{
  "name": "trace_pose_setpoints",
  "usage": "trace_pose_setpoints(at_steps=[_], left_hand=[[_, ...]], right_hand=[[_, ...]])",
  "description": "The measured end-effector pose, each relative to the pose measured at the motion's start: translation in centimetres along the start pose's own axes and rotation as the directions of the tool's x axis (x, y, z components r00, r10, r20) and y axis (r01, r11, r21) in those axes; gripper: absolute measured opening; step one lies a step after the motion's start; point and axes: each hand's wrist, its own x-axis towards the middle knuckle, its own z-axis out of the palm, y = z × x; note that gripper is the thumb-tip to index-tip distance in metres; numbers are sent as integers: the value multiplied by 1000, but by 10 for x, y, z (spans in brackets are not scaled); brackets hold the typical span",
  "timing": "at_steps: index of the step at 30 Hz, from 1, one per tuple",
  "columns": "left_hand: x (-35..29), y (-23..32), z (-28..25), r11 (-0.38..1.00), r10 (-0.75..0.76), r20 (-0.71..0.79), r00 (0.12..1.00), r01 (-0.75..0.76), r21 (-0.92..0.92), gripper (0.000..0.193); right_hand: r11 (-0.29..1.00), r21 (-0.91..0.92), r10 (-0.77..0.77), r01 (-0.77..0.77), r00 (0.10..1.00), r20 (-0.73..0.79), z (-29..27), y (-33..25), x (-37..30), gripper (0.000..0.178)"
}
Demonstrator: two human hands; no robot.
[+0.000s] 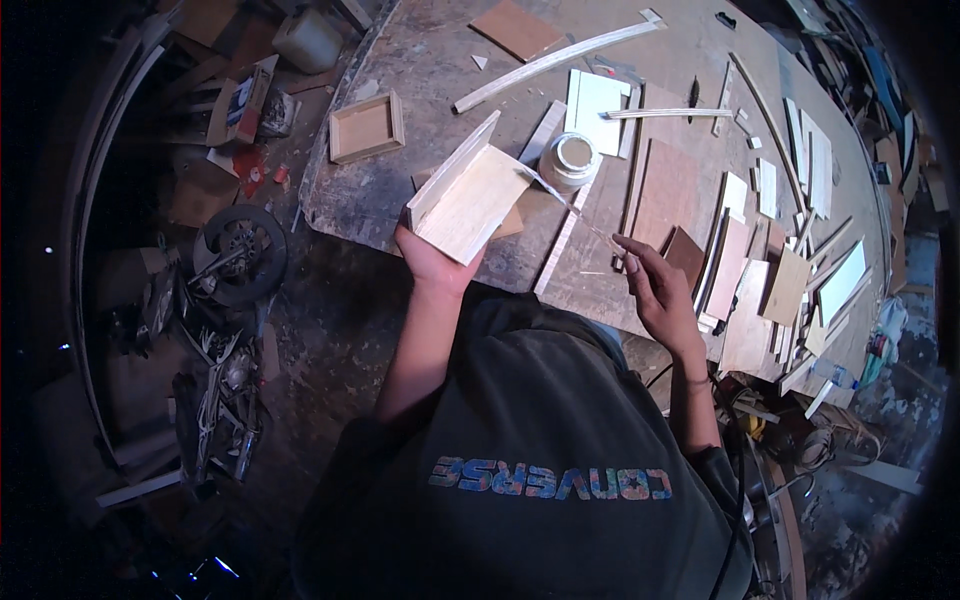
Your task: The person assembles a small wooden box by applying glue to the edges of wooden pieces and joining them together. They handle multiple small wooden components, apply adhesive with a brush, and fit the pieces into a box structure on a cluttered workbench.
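Plywood piece (470, 200): you hold it up off the bench (420, 60), over its near edge, in your left hand (432, 258). It looks like two pale boards joined at a right angle, one face toward the camera, the other standing up along its far side.
Left grip: fingers wrapped under the lower corner of the piece, closed on it; the thumb side is hidden behind the board.
Right hand (655, 280): lifted over the bench front, to the right of the piece and apart from it.
Right grip: fingertips pressed together on the near end of a thin stick (575, 215), which runs up and left to the right edge of the piece.
Glue pot (570, 160): a round open white tub stands on the bench just behind the stick, near the piece's right edge.
Step in hand: by my reading, you are spreading glue along the piece's right edge with the stick; whether the tip touches the wood I cannot tell.
Next move calls for: a steady left hold so the edge does not swing, and light, even strokes along the edge.
Around you: a small framed wooden tray (367, 127) lies to the left on the bench; loose veneer offcuts (745, 290) and long strips (560, 58) crowd the right and far side.
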Motion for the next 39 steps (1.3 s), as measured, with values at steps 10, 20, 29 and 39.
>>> trace_pose_setpoints(at_steps=[10,20,29,39], left_hand=[[2,0,-7,999,-14,-23,1000,13,-40,59],[1,3,-9,998,-38,25,999,39,-41,63],[0,3,-4,998,-64,37,997,64,-12,65],[4,2,-10,997,-75,52,996,75,-12,63]], right_hand=[[981,-6,-191,191,981,20,7,1,-10,31],[980,196,-21,28,999,-35,7,3,-10,33],[970,242,9,-22,998,56,9,11,-6,33],[973,232,3,-13,999,44,3,14,-7,30]])
